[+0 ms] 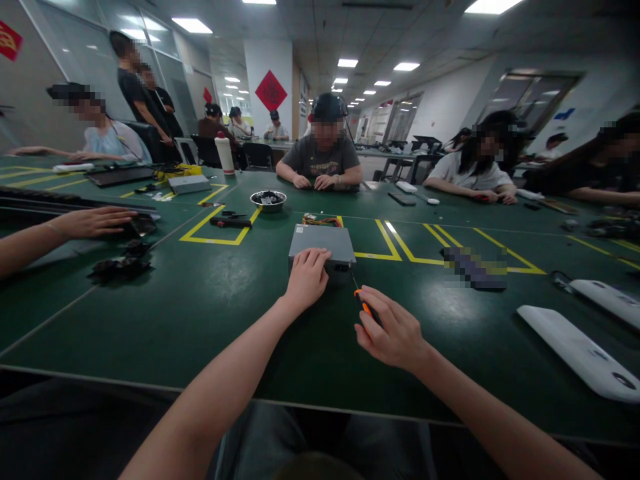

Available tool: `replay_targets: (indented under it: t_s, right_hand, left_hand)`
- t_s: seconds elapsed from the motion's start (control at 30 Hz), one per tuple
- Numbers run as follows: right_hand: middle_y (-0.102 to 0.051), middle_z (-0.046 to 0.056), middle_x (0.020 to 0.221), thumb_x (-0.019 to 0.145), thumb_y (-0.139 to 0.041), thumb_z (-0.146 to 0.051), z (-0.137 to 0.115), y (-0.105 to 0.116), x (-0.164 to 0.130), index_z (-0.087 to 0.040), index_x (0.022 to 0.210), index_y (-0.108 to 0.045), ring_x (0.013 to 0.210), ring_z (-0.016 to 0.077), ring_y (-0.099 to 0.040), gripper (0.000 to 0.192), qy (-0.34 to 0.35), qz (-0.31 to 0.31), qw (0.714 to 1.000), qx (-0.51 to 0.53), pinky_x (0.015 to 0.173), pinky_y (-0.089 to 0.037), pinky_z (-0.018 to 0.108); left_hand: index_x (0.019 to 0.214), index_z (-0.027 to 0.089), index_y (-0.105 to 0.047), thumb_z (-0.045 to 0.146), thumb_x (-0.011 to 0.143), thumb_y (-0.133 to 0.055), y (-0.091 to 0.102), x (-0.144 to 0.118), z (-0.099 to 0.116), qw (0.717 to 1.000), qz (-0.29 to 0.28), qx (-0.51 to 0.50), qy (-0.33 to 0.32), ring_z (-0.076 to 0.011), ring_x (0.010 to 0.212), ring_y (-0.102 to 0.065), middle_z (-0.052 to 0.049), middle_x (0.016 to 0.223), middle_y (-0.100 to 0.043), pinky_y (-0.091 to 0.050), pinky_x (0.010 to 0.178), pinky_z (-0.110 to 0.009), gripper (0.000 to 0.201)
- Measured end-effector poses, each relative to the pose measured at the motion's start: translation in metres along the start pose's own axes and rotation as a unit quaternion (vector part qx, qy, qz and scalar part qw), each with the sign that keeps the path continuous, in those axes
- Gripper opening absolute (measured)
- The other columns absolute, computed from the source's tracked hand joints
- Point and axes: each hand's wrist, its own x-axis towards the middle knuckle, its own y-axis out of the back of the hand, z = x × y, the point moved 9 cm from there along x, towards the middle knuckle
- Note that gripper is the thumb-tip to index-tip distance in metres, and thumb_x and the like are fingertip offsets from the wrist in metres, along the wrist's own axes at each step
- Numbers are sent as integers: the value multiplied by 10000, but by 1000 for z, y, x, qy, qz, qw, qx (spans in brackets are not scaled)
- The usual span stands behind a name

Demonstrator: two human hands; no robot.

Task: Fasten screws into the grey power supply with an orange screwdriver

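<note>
A grey metal computer power supply unit (323, 240) sits on the green table in front of me, its socket side facing me. My left hand (310, 270) holds its near edge, fingers laid over the top; the thumb is mostly hidden. In my right hand (393, 327) is a screwdriver (367, 307) with an orange and black handle, gripped between thumb and fingers. Its thin shaft points up and forward to the unit's near right corner. Whether the tip sits in a screw is too small to tell. Coloured cables (327, 221) come out behind the unit.
A metal bowl (269, 207) of dark parts stands beyond the unit. At left lie black parts (123, 263), near another person's hand (95, 221). White devices (580, 350) and a blurred dark object (475, 270) lie at right. Yellow tape (213, 241) marks the table. People sit opposite.
</note>
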Motion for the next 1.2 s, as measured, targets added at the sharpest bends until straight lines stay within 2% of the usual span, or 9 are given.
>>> replay_targets:
  t_s: [0.17, 0.27, 0.33, 0.5, 0.67, 0.83, 0.93, 1.07, 1.2]
  right_hand:
    - [-529, 31, 1262, 754, -579, -134, 2, -17, -13, -343, 1041, -562, 1218, 227, -410, 355, 2, -45, 998, 34, 868, -478, 411]
    - [-574, 26, 1207, 742, -612, -139, 7, -8, -11, -346, 1011, -573, 1172, 219, -467, 342, -20, -10, 999, 31, 858, -483, 388]
    - [-592, 31, 1179, 730, -629, -142, 3, 1, -8, -319, 966, -583, 1144, 217, -496, 299, -4, 29, 999, 19, 853, -487, 379]
    - [-526, 120, 1238, 725, -607, -112, -25, 5, -8, -212, 948, -563, 1177, 251, -458, 248, 109, 66, 984, -127, 853, -492, 369]
    - [-550, 135, 1174, 729, -611, -115, -22, 8, -8, -216, 969, -545, 1101, 224, -524, 268, 115, 96, 964, -222, 763, -522, 293]
    - [-564, 131, 1149, 717, -622, -109, -19, 13, -9, -193, 920, -532, 1121, 235, -508, 237, 107, 110, 968, -197, 822, -507, 343]
    - [-536, 151, 1196, 723, -606, -108, -22, 9, -9, -186, 931, -540, 1147, 249, -487, 231, 113, 90, 969, -202, 816, -509, 337]
    - [-572, 135, 1154, 728, -607, -99, -22, 12, -8, -208, 980, -541, 1079, 204, -542, 283, 119, 102, 963, -220, 732, -522, 253]
    - [-604, 125, 1099, 710, -635, -93, -24, 18, -9, -195, 945, -531, 1059, 207, -557, 276, 130, 132, 961, -204, 783, -516, 299]
  left_hand:
    - [1133, 198, -494, 119, 787, -437, 0, 0, 1, 1000, -7, 1, 2, -219, 1104, -427, -57, 1179, -526, -341, 952, -377, 359]
    - [1151, 196, -486, 123, 787, -432, 0, -1, 2, 1000, -10, 3, 1, -231, 1110, -424, -65, 1185, -519, -338, 953, -386, 375]
    - [1172, 182, -473, 131, 790, -431, 1, -1, 4, 1000, -10, 7, -5, -234, 1121, -414, -71, 1200, -507, -328, 963, -384, 387]
    - [1236, 161, -419, 147, 804, -420, 3, -2, 10, 999, -24, 18, -12, -223, 1150, -394, -92, 1214, -485, -294, 993, -391, 432]
    - [1199, 211, -457, 121, 787, -428, 2, -4, 20, 996, -73, 28, -52, -228, 1250, -311, -105, 1328, -377, -218, 1026, -448, 423]
    - [1146, 304, -520, 161, 727, -556, -5, -11, 31, 983, -129, 54, -116, -301, 1319, -158, -80, 1443, -188, -114, 1017, -568, 444]
    - [1167, 335, -512, 189, 715, -595, -7, -13, 32, 982, -133, 65, -120, -313, 1323, -135, -72, 1447, -175, -91, 1017, -583, 483]
    - [1171, 349, -516, 211, 724, -597, -9, -12, 32, 982, -128, 79, -111, -317, 1319, -145, -66, 1439, -195, -74, 1027, -580, 474]
    - [1184, 352, -504, 214, 748, -573, -10, -12, 34, 984, -119, 87, -103, -314, 1319, -154, -75, 1427, -219, -77, 1030, -582, 463]
